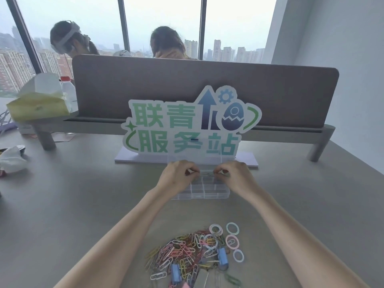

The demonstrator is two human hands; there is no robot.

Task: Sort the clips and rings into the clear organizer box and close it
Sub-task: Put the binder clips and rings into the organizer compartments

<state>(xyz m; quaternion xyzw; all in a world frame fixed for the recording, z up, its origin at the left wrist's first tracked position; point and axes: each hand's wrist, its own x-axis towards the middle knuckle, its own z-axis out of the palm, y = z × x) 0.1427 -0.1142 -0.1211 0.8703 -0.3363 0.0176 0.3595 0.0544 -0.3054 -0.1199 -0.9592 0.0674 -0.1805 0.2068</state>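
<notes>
Grey surface (62, 204) all around me, the big green sign (187, 125) standing on it dead ahead, and just this side of the sign sits the clear organizer box (202, 191), compartments showing and, as far as I can tell, nothing in them. Both hands are out at its far edge: my left hand (176, 175) and my right hand (236, 173), fingers curled, each grip pinching at what looks like the lid's front lip or latch; which one, I cannot tell. I judge this is the opening step, sorting not yet begun. Down near me, well apart from the box, the heap of coloured clips (185, 254) waits, with the rings (232, 240) along its right side. Next, lid back, then reach for that heap.
</notes>
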